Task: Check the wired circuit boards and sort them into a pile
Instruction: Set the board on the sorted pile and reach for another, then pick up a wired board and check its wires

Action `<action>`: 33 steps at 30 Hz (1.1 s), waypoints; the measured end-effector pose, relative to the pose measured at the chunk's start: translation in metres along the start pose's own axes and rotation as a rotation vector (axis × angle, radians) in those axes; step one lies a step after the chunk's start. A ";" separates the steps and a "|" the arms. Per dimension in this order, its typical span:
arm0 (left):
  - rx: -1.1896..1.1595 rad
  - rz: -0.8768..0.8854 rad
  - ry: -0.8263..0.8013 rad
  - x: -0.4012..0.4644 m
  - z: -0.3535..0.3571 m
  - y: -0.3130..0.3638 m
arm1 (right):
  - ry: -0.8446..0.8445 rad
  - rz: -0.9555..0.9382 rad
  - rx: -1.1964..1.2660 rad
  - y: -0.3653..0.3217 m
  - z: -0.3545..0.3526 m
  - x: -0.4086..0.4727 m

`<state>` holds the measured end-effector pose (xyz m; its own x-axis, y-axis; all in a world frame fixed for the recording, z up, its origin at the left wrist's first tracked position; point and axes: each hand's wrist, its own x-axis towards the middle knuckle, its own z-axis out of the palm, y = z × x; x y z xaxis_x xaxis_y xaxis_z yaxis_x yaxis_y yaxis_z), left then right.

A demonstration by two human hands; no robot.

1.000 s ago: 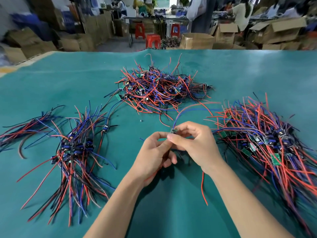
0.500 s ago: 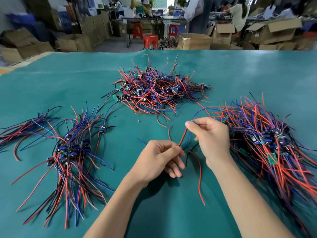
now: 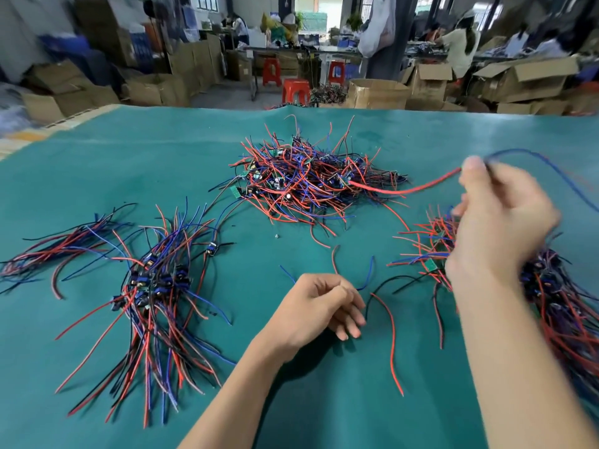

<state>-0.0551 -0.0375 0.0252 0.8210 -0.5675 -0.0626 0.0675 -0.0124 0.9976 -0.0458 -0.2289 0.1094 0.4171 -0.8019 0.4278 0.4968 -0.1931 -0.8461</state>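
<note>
Since 0.5 s ago the right hand [image 3: 499, 228] has swung up and out toward 2 o'clock, motion-blurred, off the table centre and now over the near edge of the right-side heap of wired boards [image 3: 557, 306]. Its thumb and fingers pinch the held unit's red and blue wires [image 3: 405, 189]: red lead trails toward 9 o'clock over the centre pile, blue lead arcs off toward 3 o'clock. The board itself isn't visible in the grip, hidden or blurred.

Left hand [image 3: 319, 311] has barely moved; fingers loosely curled just above the teal table mat [image 3: 324, 400]. Can't tell whether it holds the thin loose wire ends beside its fingertips.

Piles: tangled centre pile of red/blue/black wired green circuit boards [image 3: 311, 179] at 12 o'clock from the left hand; sorted bundle of aligned wired boards [image 3: 155, 286] at 9 o'clock, with a smaller wire bundle [image 3: 58, 251] further left. Loose red wire [image 3: 389, 338] lies between the forearms.
</note>
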 end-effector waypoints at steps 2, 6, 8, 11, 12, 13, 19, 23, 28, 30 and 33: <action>-0.007 0.003 0.013 0.001 0.000 0.001 | -0.220 0.039 0.048 -0.023 0.021 -0.014; -0.021 0.025 0.030 -0.001 0.000 0.004 | -0.726 0.158 -0.022 -0.046 0.081 -0.074; 0.050 0.054 0.053 -0.006 -0.001 0.004 | -0.906 0.268 -0.044 -0.049 0.110 -0.102; 0.141 0.040 0.157 -0.008 -0.004 -0.002 | -1.233 0.195 -0.233 -0.050 0.147 -0.131; 0.105 0.033 0.147 -0.007 -0.005 -0.002 | -1.306 0.060 -0.389 -0.047 0.157 -0.133; 0.055 0.048 0.104 -0.006 -0.004 -0.001 | -1.302 -0.088 -0.559 -0.042 0.166 -0.129; -0.049 -0.011 0.040 0.005 -0.001 -0.002 | -0.866 -0.322 -1.013 0.011 0.175 -0.023; -0.080 -0.002 0.027 0.005 -0.002 -0.003 | -0.933 -0.230 -1.235 0.054 0.151 0.031; -0.094 -0.002 0.024 0.005 -0.002 -0.003 | -0.976 -0.285 -1.317 0.092 0.132 0.038; -0.096 -0.002 0.029 0.005 -0.002 -0.003 | -0.906 -0.338 -1.319 0.101 0.130 0.036; -0.093 -0.004 0.030 0.004 -0.002 -0.002 | -0.910 -0.386 -1.301 0.110 0.131 0.036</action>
<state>-0.0507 -0.0381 0.0230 0.8372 -0.5424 -0.0692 0.1224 0.0624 0.9905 0.1234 -0.2054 0.0732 0.9471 -0.1084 0.3022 -0.0713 -0.9888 -0.1311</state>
